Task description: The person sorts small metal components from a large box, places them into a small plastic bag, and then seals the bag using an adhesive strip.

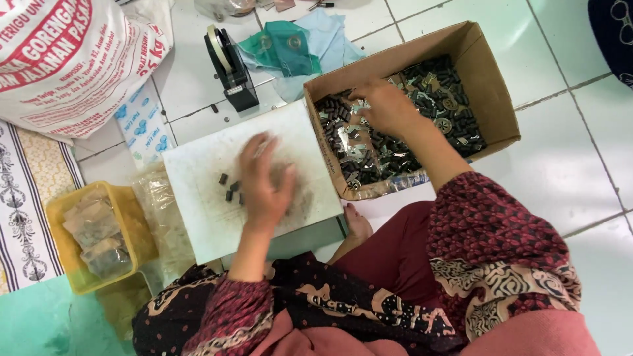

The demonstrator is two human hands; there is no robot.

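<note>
My left hand [264, 181] hovers palm down over a white board [198, 165] on my lap, fingers spread and blurred, beside a few small black pieces [229, 186] lying on the board. My right hand [386, 105] reaches into an open cardboard box [491, 92] filled with several small black and silver metal parts [442, 99]. Its fingers are curled down among the parts; whether they pinch one is hidden.
A black tape dispenser [231, 62] stands behind the board, next to teal and blue plastic bags [290, 46]. A yellow tub [69, 257] with filled clear packets sits at left. A large printed sack [72, 59] lies at top left. The floor is white tile.
</note>
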